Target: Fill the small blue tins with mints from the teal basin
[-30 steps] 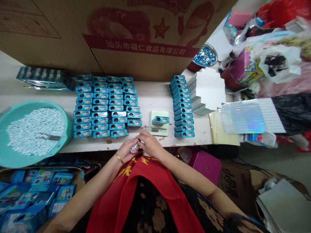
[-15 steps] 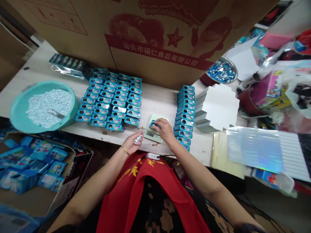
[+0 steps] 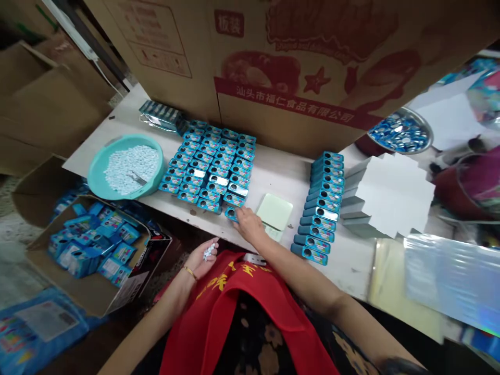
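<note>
We note: right hand [image 3: 249, 224] with fingers pinching a blue tin [image 3: 230, 213] at the near edge of the block of tins [image 3: 224, 157]. Left hand [image 3: 198, 262] cupped, fingers curled under white pellets [image 3: 210, 252], presumably against spilling. Scale [image 3: 275, 210] sits bare between tin groups, we judge for easy reach.

The right hand [image 3: 250, 225] grips a blue tin [image 3: 230, 213] left of the scale [image 3: 275, 211]. The left hand [image 3: 199, 259] cups white pellets [image 3: 209, 252] beside the worktop [image 3: 271, 166].
</note>
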Available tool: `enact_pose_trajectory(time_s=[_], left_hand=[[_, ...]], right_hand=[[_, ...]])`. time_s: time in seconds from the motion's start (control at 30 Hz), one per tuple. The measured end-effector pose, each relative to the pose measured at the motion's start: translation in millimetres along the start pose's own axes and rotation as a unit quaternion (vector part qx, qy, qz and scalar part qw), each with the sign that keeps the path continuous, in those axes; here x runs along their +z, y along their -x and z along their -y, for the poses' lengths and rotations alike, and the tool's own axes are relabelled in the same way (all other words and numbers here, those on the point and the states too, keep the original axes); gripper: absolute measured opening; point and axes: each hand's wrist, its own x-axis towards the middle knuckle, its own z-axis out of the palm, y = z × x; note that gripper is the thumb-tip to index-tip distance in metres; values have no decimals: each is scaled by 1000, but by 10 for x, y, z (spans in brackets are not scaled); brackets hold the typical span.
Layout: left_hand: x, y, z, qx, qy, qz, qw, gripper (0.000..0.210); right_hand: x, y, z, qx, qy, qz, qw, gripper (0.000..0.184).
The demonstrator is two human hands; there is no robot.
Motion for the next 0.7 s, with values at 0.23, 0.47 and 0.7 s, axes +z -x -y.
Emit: enact_pose_trajectory(time_s=[0.23,0.47,0.7], left_hand=[[50,-16,-284,-38,-29,39,998,12],[158,-186,-235,-107,-72,43,991,12],[490,-253,-51,-120,-92,41,988,13]], right_hand=[[-22,165,-74,-27,0,-76,997,40],[-236,1790,-944,201,82,-96,972,24],[-43,1958,-1197,156,148,-34,976,15]])
